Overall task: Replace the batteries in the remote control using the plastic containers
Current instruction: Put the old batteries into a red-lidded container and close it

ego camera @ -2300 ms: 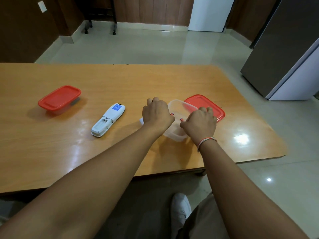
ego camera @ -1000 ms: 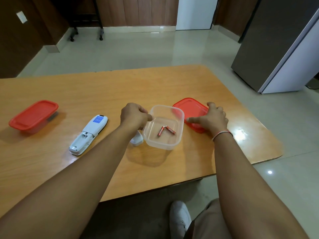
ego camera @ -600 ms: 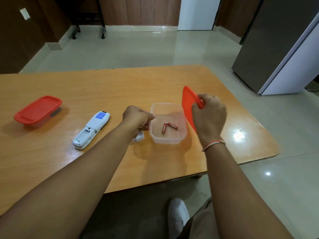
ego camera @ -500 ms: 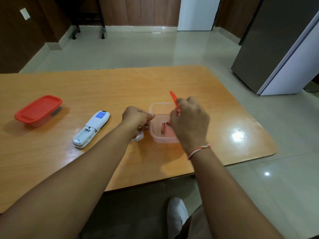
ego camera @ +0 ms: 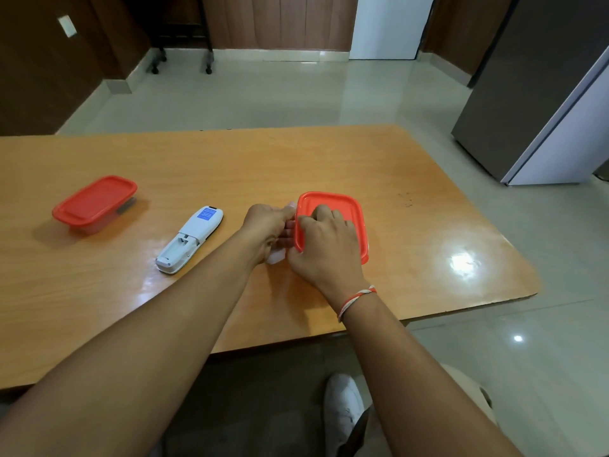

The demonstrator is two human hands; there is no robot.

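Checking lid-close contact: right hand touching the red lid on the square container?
Touching. Head view shows the right hand with fingers pressed flat on the red lid.

Remote (ego camera: 190, 239) left of lidded container (ego camera: 349, 212)

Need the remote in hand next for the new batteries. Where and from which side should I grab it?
Take the remote control across its narrow middle, pinching its two long edges from above. It lies flat on the table, battery bay up and open at the near end, angled away to the right. The left hand is nearer, so it probably suits; keep fingers off the bay.
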